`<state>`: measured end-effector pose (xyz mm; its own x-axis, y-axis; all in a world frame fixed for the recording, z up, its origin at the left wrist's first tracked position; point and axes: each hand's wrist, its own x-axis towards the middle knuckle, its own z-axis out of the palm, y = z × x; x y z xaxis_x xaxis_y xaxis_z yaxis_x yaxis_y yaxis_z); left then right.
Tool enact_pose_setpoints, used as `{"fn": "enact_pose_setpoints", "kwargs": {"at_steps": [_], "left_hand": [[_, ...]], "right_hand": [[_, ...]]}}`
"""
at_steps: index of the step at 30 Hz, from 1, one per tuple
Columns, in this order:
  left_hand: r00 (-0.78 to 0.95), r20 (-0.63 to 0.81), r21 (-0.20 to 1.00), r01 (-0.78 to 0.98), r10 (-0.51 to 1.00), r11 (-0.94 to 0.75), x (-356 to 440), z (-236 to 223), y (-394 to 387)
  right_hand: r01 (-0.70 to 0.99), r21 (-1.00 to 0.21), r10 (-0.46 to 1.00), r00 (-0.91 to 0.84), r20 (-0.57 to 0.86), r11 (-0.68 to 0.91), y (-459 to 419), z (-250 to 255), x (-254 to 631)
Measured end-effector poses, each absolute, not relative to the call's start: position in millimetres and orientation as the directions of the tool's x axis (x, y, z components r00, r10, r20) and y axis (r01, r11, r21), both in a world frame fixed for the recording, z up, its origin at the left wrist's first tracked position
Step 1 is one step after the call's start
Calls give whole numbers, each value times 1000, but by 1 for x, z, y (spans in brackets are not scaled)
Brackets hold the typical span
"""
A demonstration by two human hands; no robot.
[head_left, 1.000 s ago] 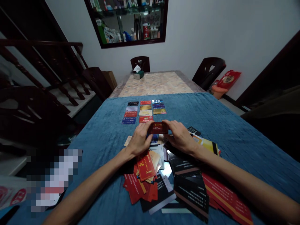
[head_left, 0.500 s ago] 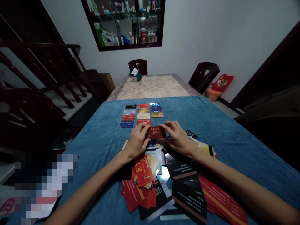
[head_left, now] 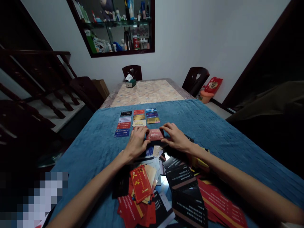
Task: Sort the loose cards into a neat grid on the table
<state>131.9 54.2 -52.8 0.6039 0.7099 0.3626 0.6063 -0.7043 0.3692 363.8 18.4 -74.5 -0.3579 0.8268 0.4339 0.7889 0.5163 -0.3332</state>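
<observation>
A dark red VIP card is held level between my two hands, its face catching some light. My left hand pinches its left edge, and my right hand grips the right edge. Just beyond lie cards in three columns, among them a blue card, a black card and a gold card. My left fingers partly cover a card at the bottom of the middle column. Below my hands spreads a loose pile with a red card, black cards and red striped cards.
A blue cloth covers the near part of the table. On the bare far end stands a tissue box. Dark chairs surround the table. An orange bin with a red bag sits by the right wall.
The view has shifted slightly, so the far table and cabinet appear further left and lower. The VIP card's face now looks paler with reflected light. Both hands keep their hold on it.
</observation>
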Motion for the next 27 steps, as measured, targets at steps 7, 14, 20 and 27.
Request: {"fn": "enact_pose_setpoints", "kwargs": {"at_steps": [7,14,20,27], "left_hand": [[597,317,431,602,737,-673,144,-58,89],[580,244,361,689,777,-628,158,-63,112],[581,201,283,736,788,-615,165,-63,114],[593,149,268,746,791,-609,167,-64,117]], "right_hand": [[782,-379,861,-381,338,495,58,-83,383],[795,-375,877,-397,271,477,90,-90,391],[813,-342,880,-407,244,471,101,-89,392],[829,-350,899,-392,194,436,108,-90,392]]}}
